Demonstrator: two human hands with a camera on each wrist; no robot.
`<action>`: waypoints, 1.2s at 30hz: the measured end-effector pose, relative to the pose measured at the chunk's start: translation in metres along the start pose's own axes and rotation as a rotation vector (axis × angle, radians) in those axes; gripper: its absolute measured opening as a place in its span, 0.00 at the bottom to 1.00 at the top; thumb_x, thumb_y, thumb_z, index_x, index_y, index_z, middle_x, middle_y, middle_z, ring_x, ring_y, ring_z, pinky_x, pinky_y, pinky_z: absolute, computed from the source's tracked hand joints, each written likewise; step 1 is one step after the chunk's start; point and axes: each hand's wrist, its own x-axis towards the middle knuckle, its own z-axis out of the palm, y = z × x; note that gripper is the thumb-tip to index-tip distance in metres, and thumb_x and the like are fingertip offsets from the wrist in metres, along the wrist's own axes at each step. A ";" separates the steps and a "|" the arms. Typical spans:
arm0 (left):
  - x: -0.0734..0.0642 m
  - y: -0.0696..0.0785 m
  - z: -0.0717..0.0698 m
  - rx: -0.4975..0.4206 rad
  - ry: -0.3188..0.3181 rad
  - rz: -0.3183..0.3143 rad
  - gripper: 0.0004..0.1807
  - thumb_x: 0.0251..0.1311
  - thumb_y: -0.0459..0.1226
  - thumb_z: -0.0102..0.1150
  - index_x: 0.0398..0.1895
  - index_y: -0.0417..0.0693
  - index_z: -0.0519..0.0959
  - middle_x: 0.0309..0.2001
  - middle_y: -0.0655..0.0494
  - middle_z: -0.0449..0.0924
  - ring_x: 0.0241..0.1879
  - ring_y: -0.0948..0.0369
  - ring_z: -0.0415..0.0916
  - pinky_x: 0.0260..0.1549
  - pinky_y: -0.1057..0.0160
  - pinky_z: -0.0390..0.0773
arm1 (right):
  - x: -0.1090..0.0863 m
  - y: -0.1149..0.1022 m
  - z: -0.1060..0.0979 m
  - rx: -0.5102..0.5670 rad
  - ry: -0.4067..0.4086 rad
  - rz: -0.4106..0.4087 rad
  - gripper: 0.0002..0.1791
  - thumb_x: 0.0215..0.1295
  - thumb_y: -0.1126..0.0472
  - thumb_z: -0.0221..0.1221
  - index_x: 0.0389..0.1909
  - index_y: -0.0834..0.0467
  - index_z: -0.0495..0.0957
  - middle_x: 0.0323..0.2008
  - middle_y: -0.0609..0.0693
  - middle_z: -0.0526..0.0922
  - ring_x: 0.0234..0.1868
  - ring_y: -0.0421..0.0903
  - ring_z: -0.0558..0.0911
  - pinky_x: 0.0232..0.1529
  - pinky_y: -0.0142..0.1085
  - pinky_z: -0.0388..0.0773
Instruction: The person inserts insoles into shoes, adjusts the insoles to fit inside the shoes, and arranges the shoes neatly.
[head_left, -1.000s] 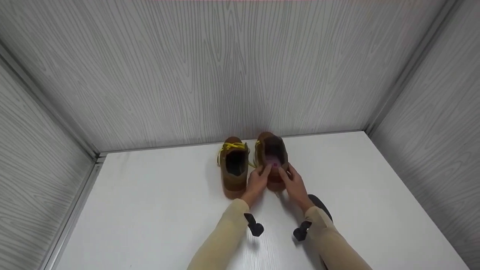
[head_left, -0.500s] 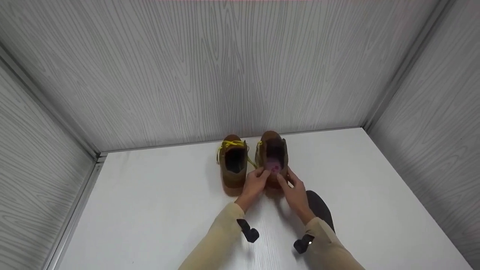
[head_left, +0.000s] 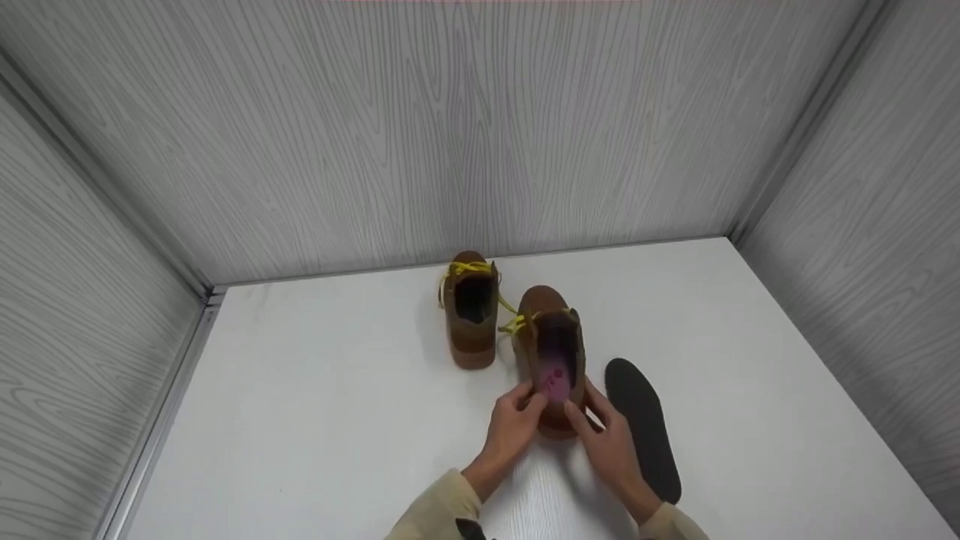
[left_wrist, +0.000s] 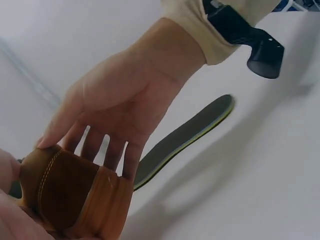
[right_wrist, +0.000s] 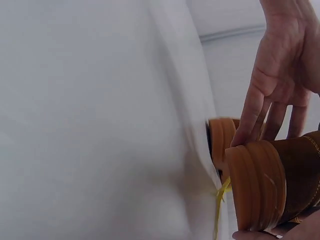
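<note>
A brown leather shoe (head_left: 556, 421) with yellow laces points away from me, a pink insole (head_left: 555, 381) with red marks inside it. My left hand (head_left: 511, 429) grips the left side of its heel, thumb at the collar. On the opposite side my right hand (head_left: 612, 451) grips the heel likewise, thumb on the back rim. The left wrist view shows the right hand's fingers (left_wrist: 90, 145) spread along the heel. In the right wrist view, the left hand's fingers (right_wrist: 250, 115) reach down to the layered sole (right_wrist: 257, 187).
The matching brown shoe (head_left: 472, 341) stands farther back on the left, near the rear wall (head_left: 375, 150). A dark insole (head_left: 643, 427) with a yellow-green edge lies on the white table (head_left: 315, 420), right of my right hand. Grey panels border the table's sides.
Both hands have drawn the held shoe back toward me, away from the rear wall and its mate. The dark insole shows more fully. The view has shifted slightly.
</note>
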 end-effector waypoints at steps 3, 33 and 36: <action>-0.015 -0.003 0.002 -0.022 0.003 -0.030 0.21 0.63 0.40 0.50 0.57 0.43 0.77 0.52 0.50 0.78 0.52 0.59 0.73 0.51 0.56 0.73 | -0.013 0.001 0.000 -0.014 -0.016 0.055 0.31 0.67 0.61 0.58 0.68 0.64 0.62 0.66 0.60 0.66 0.65 0.55 0.67 0.57 0.50 0.68; -0.003 -0.022 -0.020 -0.089 0.037 -0.212 0.39 0.61 0.51 0.58 0.68 0.38 0.58 0.63 0.35 0.63 0.53 0.45 0.72 0.43 0.48 0.77 | -0.002 0.032 -0.072 -0.563 -0.047 0.168 0.35 0.66 0.44 0.56 0.64 0.65 0.66 0.57 0.63 0.71 0.55 0.58 0.73 0.54 0.52 0.69; 0.007 -0.023 -0.021 0.019 -0.009 -0.210 0.41 0.60 0.51 0.59 0.69 0.38 0.58 0.64 0.35 0.63 0.51 0.46 0.73 0.40 0.50 0.78 | 0.002 0.036 -0.088 -0.802 -0.054 0.212 0.44 0.62 0.38 0.57 0.65 0.69 0.61 0.59 0.70 0.64 0.58 0.67 0.66 0.50 0.59 0.69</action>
